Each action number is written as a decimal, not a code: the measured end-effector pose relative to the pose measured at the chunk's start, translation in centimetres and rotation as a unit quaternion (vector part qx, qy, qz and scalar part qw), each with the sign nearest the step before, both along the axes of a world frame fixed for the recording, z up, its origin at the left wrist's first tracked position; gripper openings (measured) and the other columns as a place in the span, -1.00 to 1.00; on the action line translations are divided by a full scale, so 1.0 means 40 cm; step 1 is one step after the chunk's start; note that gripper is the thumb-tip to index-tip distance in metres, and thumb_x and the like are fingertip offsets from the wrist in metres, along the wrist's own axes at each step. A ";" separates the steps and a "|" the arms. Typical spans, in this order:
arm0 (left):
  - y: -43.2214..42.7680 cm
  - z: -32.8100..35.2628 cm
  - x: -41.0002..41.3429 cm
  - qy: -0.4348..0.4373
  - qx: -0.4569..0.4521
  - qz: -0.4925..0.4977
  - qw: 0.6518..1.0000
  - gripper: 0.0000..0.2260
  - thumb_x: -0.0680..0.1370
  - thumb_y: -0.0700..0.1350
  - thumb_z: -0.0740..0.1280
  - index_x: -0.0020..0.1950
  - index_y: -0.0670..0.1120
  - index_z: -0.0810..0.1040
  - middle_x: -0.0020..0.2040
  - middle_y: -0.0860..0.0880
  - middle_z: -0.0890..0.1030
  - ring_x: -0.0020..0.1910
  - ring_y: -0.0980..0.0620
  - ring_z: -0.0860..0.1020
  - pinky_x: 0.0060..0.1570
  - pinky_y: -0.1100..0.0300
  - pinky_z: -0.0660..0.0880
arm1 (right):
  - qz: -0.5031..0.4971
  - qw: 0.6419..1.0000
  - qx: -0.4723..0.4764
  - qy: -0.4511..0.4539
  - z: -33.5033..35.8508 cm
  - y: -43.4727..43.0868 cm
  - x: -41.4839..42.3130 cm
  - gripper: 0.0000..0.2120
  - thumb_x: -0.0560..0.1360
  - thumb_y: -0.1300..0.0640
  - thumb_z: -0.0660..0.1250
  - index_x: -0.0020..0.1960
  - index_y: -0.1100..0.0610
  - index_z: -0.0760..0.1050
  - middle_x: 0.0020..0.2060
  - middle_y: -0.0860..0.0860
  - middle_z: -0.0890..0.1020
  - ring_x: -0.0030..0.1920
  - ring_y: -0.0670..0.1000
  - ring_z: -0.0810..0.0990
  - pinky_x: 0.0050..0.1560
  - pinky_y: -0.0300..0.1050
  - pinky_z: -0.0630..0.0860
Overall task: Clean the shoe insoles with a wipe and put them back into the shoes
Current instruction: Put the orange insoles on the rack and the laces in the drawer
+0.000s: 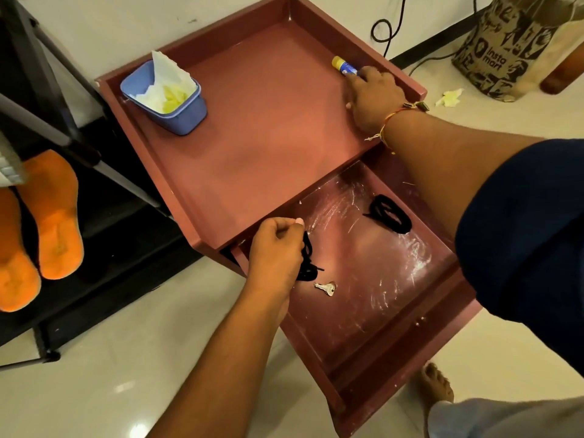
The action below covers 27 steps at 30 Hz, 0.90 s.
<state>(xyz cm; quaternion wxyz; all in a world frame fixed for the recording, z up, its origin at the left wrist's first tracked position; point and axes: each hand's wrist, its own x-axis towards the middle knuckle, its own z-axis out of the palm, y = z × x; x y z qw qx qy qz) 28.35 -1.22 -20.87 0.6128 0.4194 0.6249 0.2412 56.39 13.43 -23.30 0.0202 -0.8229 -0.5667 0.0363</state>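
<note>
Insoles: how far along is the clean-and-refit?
Done: unclear. Both orange insoles lie out at the black rack, and no shoes are visible. In hand: the left hand pinches a black lace over the open drawer; the right hand touches a glue stick. Left: refitting, probably wiping; tissue sits in the blue tub.

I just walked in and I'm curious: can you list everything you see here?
insoles: two, orange, on the black rack, left
tub: one, blue, on the red cabinet top, holding white wipes
glue stick: one, yellow-capped, far right of cabinet top
laces: two bundles, black, one lying in the open drawer, one held
key: one, silver, in the drawer
bag: one, printed brown, on the floor
left hand: pinching a lace
right hand: on the glue stick's end
</note>
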 end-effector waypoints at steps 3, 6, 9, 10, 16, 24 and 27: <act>0.001 -0.002 -0.002 0.005 0.002 -0.002 1.000 -0.90 0.65 -0.02 0.31 0.10 0.00 0.56 0.05 0.04 0.60 0.03 0.07 0.61 -0.10 0.24 0.57 | -0.026 0.999 0.039 -0.006 0.003 0.011 -0.006 -0.43 0.62 0.07 0.26 0.57 0.10 0.16 0.43 0.17 0.30 0.39 0.26 0.32 0.38 0.20 0.35; 0.000 -0.001 0.000 0.010 0.002 -0.007 1.000 -0.91 0.65 -0.02 0.31 0.10 0.00 0.56 0.05 0.04 0.61 0.02 0.08 0.62 -0.07 0.22 0.59 | -0.060 0.996 0.068 0.025 -0.003 0.021 0.003 -0.55 0.64 0.05 0.22 0.48 0.19 0.32 0.36 0.18 0.37 0.28 0.16 0.41 0.26 0.04 0.41; 0.000 -0.002 0.000 0.009 -0.001 -0.007 1.000 -0.91 0.65 -0.02 0.31 0.10 -0.01 0.56 0.05 0.05 0.60 0.04 0.06 0.61 -0.05 0.19 0.59 | -0.087 0.993 0.076 0.009 -0.006 0.011 0.005 -0.66 0.64 0.07 0.23 0.31 0.25 0.50 0.30 0.21 0.43 0.20 0.18 0.49 0.18 0.02 0.43; -0.001 -0.002 -0.001 0.010 -0.001 -0.007 1.000 -0.90 0.65 -0.02 0.31 0.10 -0.01 0.56 0.05 0.06 0.60 0.04 0.06 0.61 -0.05 0.19 0.60 | -0.091 0.993 0.076 0.001 -0.005 0.002 0.003 -0.68 0.63 0.09 0.25 0.29 0.25 0.52 0.29 0.21 0.43 0.18 0.20 0.51 0.16 0.02 0.45; 0.006 0.000 0.000 0.014 -0.005 -0.019 1.000 -0.93 0.65 -0.04 0.31 0.06 -0.01 0.54 0.02 0.04 0.58 0.06 0.02 0.60 0.15 0.03 0.59 | -0.067 0.995 0.070 0.028 0.008 -0.099 -0.039 -0.74 0.57 0.16 0.27 0.20 0.22 0.59 0.09 0.22 0.57 0.06 0.22 0.56 0.03 0.03 0.53; -0.011 0.014 -0.003 0.058 0.022 -0.078 0.995 -0.87 0.64 0.00 0.32 0.00 -0.05 0.55 -0.04 0.04 0.58 0.03 0.01 0.59 0.23 -0.10 0.55 | -0.193 0.906 0.209 0.314 0.005 -0.417 -0.225 -0.84 0.38 0.03 0.43 -0.09 0.07 0.63 -0.26 0.01 0.66 -0.24 0.02 0.62 -0.19 -0.11 0.52; -0.020 0.010 -0.017 0.077 0.032 -0.091 0.992 -0.86 0.64 -0.01 0.33 -0.09 -0.02 0.53 -0.05 0.09 0.57 0.06 0.04 0.58 0.25 -0.08 0.54 | -0.247 0.889 0.188 0.337 -0.048 -0.524 -0.282 -0.87 0.41 0.01 0.45 -0.10 0.04 0.62 -0.25 0.00 0.66 -0.22 0.05 0.61 -0.17 -0.09 0.51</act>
